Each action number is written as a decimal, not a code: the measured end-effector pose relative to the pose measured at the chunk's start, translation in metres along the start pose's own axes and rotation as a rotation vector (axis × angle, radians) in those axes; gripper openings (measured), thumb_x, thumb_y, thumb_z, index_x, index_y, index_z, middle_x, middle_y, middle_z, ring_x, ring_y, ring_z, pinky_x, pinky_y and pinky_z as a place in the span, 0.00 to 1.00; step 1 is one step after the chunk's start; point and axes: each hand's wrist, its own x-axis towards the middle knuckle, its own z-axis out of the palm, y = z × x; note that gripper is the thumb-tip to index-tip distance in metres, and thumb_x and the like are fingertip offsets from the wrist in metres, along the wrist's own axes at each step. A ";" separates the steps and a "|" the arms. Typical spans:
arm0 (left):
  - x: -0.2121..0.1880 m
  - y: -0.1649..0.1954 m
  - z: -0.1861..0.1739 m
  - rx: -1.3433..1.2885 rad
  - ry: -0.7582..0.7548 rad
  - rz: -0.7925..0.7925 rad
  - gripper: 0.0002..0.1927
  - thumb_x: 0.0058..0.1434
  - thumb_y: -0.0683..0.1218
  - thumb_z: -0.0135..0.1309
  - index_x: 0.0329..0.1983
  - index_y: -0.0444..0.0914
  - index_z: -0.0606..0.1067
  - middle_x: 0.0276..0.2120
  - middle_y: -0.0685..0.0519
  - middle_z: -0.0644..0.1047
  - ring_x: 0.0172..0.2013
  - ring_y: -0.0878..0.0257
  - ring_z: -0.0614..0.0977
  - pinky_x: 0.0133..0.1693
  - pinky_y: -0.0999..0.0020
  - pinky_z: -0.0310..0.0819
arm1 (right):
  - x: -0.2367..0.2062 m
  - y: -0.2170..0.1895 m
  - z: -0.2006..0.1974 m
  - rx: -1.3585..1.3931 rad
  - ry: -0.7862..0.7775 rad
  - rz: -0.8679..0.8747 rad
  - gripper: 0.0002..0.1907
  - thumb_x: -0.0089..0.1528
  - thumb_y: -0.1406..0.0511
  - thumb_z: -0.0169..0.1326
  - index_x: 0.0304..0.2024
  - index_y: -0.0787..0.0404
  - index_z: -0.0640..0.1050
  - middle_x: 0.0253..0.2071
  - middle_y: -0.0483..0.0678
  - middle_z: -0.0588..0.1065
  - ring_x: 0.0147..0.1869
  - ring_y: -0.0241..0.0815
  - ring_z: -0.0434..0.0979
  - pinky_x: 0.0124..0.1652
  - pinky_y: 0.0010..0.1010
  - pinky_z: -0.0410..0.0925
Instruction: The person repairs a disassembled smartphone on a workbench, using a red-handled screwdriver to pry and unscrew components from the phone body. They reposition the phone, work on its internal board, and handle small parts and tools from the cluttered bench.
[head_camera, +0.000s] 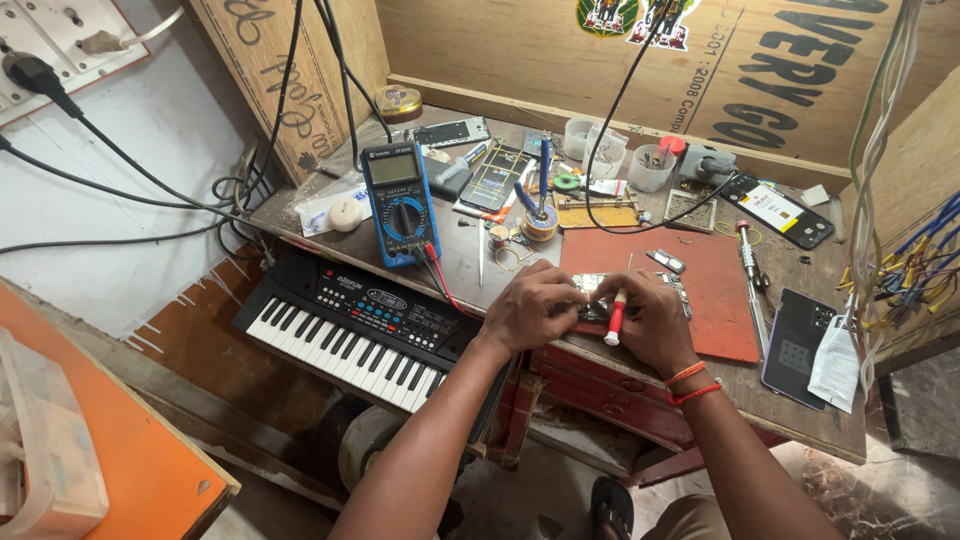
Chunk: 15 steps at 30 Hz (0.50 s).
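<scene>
My left hand rests on an opened phone circuit board that lies on a red mat, pinning it with closed fingers. My right hand grips a small screwdriver with a red and white handle, its tip down at the board. Two orange bands circle my right wrist. Both hands hide most of the board.
A blue multimeter stands left on the wooden bench, red lead trailing. A small black keyboard sits below it. Phones, a metal screwdriver, plastic cups, solder spool and hanging cables crowd the bench. An orange table is at lower left.
</scene>
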 end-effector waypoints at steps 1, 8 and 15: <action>0.000 0.000 0.000 0.009 0.000 0.004 0.03 0.54 0.43 0.62 0.32 0.43 0.84 0.32 0.57 0.81 0.39 0.62 0.80 0.48 0.63 0.74 | 0.000 0.000 0.000 -0.006 0.005 -0.001 0.11 0.50 0.71 0.65 0.36 0.57 0.81 0.30 0.46 0.78 0.33 0.41 0.80 0.34 0.32 0.74; 0.000 0.002 -0.004 -0.015 0.014 0.028 0.04 0.52 0.43 0.62 0.32 0.42 0.84 0.32 0.56 0.81 0.40 0.60 0.80 0.47 0.63 0.75 | 0.000 0.000 0.001 -0.011 0.002 -0.004 0.11 0.51 0.70 0.65 0.36 0.57 0.81 0.30 0.46 0.77 0.33 0.41 0.80 0.34 0.31 0.74; 0.000 0.003 -0.004 -0.024 0.015 0.013 0.03 0.53 0.43 0.62 0.31 0.42 0.83 0.32 0.56 0.82 0.40 0.61 0.80 0.48 0.63 0.75 | 0.000 0.001 0.002 -0.006 -0.004 0.004 0.12 0.50 0.71 0.65 0.36 0.58 0.81 0.29 0.46 0.77 0.32 0.40 0.80 0.34 0.31 0.74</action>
